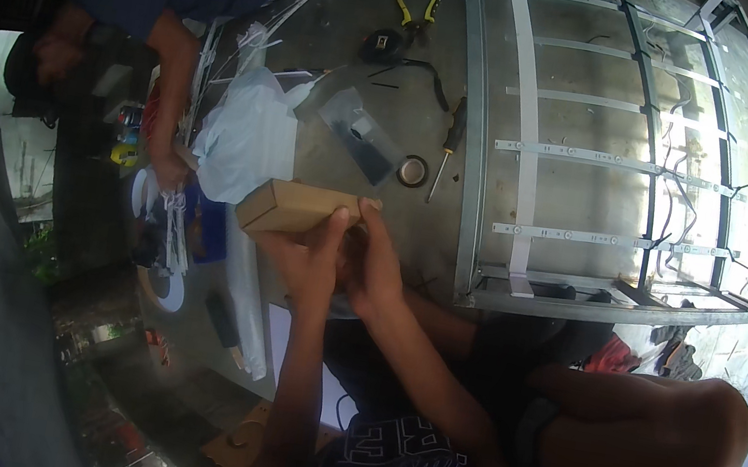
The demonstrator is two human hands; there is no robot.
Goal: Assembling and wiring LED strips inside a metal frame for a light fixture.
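Note:
Both my hands grip a brown cardboard box [295, 206] near the middle of the view. My left hand [304, 257] holds it from below, its thumb on the near face. At the box's right end my right hand [371, 267] closes round the edge, thumb and fingers pressed to the cardboard. A crumpled pale plastic bag [248, 131] lies just beyond the box on the left. A clear plastic packet [360, 136] with something dark inside lies farther back, beside a roll of black tape [413, 171] and a screwdriver [448, 150].
A metal frame [471, 132] with several LED strips [601, 159] and loose wires fills the right side. Yellow-handled pliers [417, 11] and a black tape measure [384, 45] lie at the back. Another person's arm [169, 74] reaches down at left, near white cord [174, 231].

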